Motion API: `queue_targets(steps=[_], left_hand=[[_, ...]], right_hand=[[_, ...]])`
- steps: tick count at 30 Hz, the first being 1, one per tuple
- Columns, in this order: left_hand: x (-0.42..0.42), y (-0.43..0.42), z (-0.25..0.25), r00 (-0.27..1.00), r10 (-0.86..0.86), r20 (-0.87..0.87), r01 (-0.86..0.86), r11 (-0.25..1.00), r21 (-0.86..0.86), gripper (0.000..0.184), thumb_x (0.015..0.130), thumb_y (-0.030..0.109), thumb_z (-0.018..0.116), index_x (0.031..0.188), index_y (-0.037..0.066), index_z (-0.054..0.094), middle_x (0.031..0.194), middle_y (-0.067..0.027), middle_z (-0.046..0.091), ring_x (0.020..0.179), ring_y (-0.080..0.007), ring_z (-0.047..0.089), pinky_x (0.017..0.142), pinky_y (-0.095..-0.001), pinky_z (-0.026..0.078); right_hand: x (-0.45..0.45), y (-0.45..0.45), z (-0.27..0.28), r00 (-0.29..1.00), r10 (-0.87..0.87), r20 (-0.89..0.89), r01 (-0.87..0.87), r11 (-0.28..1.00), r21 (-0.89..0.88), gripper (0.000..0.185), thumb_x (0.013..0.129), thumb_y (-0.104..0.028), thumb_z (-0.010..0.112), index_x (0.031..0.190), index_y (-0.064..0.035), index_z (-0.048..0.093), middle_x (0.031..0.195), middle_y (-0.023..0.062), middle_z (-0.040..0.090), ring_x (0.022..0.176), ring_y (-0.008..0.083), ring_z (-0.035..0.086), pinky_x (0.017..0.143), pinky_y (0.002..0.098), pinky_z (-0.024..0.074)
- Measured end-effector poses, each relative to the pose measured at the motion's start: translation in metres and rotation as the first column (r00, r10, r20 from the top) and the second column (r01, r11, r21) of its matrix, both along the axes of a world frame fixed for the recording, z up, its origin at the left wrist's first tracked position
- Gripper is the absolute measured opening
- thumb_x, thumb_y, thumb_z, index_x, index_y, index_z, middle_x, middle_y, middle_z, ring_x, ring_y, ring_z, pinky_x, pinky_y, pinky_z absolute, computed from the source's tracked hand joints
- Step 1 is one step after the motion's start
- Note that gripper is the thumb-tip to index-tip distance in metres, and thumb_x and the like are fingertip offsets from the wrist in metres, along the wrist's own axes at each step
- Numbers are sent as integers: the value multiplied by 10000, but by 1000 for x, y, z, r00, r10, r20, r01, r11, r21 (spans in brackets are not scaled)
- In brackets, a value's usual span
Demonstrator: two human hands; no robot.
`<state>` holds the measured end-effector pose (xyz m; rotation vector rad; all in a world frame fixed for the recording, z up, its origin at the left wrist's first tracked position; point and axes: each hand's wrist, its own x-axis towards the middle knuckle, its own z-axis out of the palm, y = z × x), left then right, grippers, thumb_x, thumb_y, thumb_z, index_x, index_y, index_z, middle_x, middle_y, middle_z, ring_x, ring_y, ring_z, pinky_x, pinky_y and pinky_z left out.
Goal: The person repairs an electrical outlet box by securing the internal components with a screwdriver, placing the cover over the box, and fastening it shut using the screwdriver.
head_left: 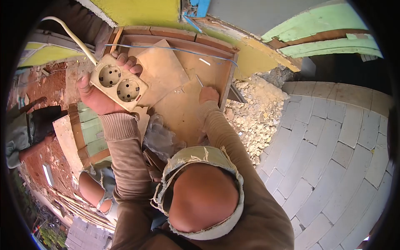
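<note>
My left hand (102, 93) is wrapped round a cream double socket block (119, 83), its two outlets facing up. A thick cream cable (73, 35) runs from its upper end towards the top left. My right hand (209, 95) is closed on a thin tool (199, 80) with a slim metal shaft, its handle hidden in the fist. That hand rests at the right part of a shallow wooden tray (183, 106). A square wooden board (160, 71) lies inside it, and a blue wire (175, 48) crosses its far side.
Clear crumpled plastic (158, 135) lies near my left forearm. Rubble (252, 112) is heaped right of the tray, beside grey paving blocks (325, 146). Green-painted wood pieces (91, 129) lie at the left. Another person (29, 129) is at the far left edge.
</note>
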<state>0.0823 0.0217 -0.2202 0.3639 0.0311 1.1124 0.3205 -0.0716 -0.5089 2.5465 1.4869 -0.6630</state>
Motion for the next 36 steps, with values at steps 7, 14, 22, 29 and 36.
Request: queue_targets(steps=[7,14,22,29,36], left_hand=[[11,-4,2,994,97,-47,-98,995,-16,706,722,529,695,1133,-12,501,984,-121,473,914,-241,411,800,-369,371],[27,0,-3,999,7,52,-18,980,200,696,724,555,634,1119,-3,502,987,-159,558,897,-254,454,818,-380,380],[26,-2,-8,998,32,63,-51,942,331,686,758,436,549,1232,-59,522,1025,-264,590,933,-324,544,793,-385,462],[26,-10,9,994,89,-58,-56,901,430,723,735,487,609,1207,-29,427,1030,-229,547,987,-308,512,757,-402,473],[22,-11,16,969,222,-110,-133,840,526,708,673,353,625,1209,-92,498,1042,-322,594,905,-361,636,784,-435,548]], right_hand=[[-15,-9,160,446,-11,-895,670,667,326,82,883,-62,678,895,14,708,671,92,670,557,159,638,524,298,478],[-47,-17,323,266,608,-748,312,680,664,111,847,51,715,956,47,692,733,48,616,536,84,563,485,237,434],[-75,-16,347,428,455,-781,285,751,595,111,826,-2,753,933,-3,722,750,42,645,640,58,552,585,234,448],[-79,-24,359,370,225,-901,416,828,377,120,866,-71,744,951,14,738,643,-11,607,618,24,518,551,223,443],[-75,-21,357,150,135,-979,414,891,186,168,886,-80,719,997,47,723,663,42,627,557,91,567,508,243,425]])
